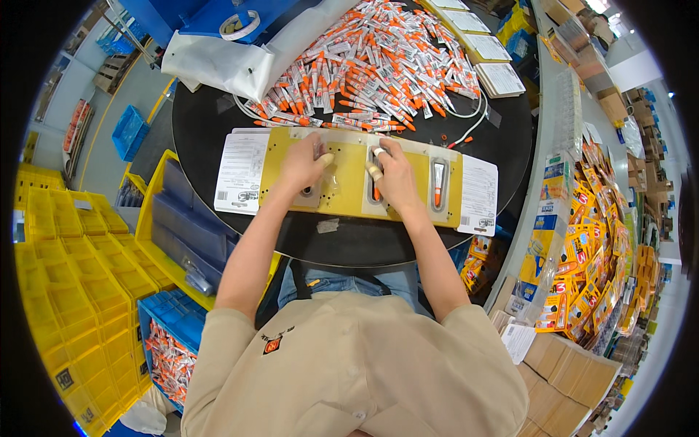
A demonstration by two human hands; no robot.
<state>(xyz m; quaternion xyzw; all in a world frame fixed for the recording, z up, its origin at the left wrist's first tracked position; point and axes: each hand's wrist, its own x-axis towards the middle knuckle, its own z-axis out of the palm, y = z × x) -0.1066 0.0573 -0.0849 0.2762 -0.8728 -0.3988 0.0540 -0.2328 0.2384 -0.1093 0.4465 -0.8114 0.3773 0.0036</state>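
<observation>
A yellow board lies across the round black table, holding clear plastic blisters in its slots. Over the left slot is my left hand, its fingers bent round something mostly hidden beneath them. At the middle slot my right hand, with covers on its fingertips, closes on an orange-capped tube. Another white tube with an orange cap lies in the right-hand blister. White printed cards show at both ends of the board, a left card and a right card.
Beyond the board spreads a large heap of orange-capped tubes. White sheeting and a tape roll are at the far left, card stacks at the far right. Yellow crates stand left; orange-yellow packages lie right.
</observation>
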